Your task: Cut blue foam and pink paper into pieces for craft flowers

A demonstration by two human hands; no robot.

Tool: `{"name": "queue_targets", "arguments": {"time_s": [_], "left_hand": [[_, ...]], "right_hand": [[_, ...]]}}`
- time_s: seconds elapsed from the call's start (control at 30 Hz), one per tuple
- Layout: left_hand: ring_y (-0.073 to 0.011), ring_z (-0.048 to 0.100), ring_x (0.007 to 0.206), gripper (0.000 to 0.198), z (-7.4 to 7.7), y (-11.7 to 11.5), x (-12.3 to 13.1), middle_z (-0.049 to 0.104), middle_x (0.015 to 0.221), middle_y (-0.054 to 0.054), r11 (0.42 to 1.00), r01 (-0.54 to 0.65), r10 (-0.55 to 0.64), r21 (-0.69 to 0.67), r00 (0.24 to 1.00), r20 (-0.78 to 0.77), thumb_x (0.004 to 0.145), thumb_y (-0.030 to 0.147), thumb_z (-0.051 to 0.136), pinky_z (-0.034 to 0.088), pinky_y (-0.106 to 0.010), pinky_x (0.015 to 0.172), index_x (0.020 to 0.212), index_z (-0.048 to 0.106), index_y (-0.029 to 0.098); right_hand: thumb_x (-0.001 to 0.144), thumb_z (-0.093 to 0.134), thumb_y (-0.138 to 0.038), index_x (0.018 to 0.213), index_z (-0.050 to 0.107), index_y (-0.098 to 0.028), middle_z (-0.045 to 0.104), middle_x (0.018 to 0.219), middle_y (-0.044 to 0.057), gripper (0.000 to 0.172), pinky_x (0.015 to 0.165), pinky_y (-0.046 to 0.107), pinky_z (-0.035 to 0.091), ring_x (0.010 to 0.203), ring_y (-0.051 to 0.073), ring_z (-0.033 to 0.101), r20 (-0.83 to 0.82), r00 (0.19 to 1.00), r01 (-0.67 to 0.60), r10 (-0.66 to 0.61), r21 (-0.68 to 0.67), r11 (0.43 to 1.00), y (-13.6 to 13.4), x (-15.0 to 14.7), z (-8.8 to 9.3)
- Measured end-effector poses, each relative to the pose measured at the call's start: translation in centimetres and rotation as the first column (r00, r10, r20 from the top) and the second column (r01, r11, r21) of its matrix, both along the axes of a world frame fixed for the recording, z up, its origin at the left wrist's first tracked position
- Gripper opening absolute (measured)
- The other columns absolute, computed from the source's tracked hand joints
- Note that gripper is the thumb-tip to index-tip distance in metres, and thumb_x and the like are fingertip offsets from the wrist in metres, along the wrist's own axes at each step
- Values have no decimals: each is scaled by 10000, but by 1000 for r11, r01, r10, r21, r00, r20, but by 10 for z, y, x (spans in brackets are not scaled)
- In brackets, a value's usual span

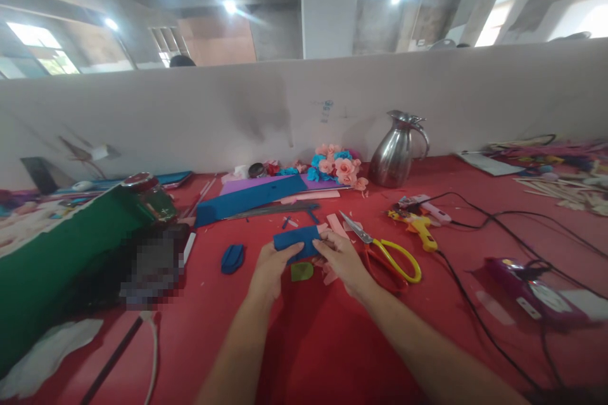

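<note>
Both my hands hold a small blue felt strip [295, 242] just above the red table [332, 342]. My left hand [270, 267] pinches its left end from below, fingers closed on it. My right hand [342, 259] grips its right end, fingers curled round it. A small green felt scrap [302, 271] lies on the table under the strip, between my hands. Yellow-handled scissors [387, 252] lie just right of my right hand, blades pointing away from me.
A folded blue felt piece [232, 258] lies left of my hands. Long blue and purple felt sheets [256, 195], felt flowers [338, 166] and a steel jug [396, 150] stand further back. A yellow glue gun [420, 228], black cables [479, 323] and a purple device [532, 294] lie right. Green fabric [61, 253] lies left.
</note>
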State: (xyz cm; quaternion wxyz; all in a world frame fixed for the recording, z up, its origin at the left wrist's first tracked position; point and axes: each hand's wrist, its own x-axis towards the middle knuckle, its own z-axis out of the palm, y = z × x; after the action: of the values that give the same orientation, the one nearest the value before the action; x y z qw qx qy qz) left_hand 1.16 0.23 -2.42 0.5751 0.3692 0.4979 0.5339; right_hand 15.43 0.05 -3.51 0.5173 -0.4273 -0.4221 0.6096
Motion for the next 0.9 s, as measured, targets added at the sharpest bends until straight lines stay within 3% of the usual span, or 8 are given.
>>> {"name": "queue_targets", "arguments": {"time_s": [0.17,0.33,0.5,0.7,0.9], "left_hand": [[-207,681,703,227,3,-1,1,744,782,-90,1000,1,-1,-17,1000,17,560,232,777,520,-308,738,751,733,117],[-198,683,702,246,7,-3,2,745,795,-86,999,16,-14,-44,999,39,562,265,783,525,-296,729,762,734,130],[-205,682,691,314,8,-3,3,741,762,-88,999,40,-36,-38,995,89,551,285,797,540,-318,723,805,727,113],[-163,652,640,283,8,-2,0,726,733,-72,996,86,-84,-26,994,70,568,297,789,521,-263,651,775,716,119],[-126,608,591,240,8,-3,0,685,686,-41,989,144,-144,22,990,0,601,309,768,481,-229,586,728,682,124]], "right_hand": [[622,716,-403,752,607,-197,639,679,-23,267,595,259,480,561,110,564,25,1000,-15,14,41,999,0,-1,-4],[634,694,-348,723,593,-187,593,599,-41,210,552,247,462,522,104,540,63,998,20,-22,32,999,1,-1,-6],[615,712,-349,752,596,-179,589,602,-42,247,529,226,455,521,96,533,-11,999,39,-38,15,999,1,-2,-5],[584,746,-304,777,629,-173,607,596,-32,262,528,220,452,513,90,529,-21,997,77,-78,-36,996,0,0,-6],[535,782,-314,755,629,-159,634,646,-18,309,540,228,462,517,87,534,-199,977,59,-75,-84,995,1,0,-4]]}}
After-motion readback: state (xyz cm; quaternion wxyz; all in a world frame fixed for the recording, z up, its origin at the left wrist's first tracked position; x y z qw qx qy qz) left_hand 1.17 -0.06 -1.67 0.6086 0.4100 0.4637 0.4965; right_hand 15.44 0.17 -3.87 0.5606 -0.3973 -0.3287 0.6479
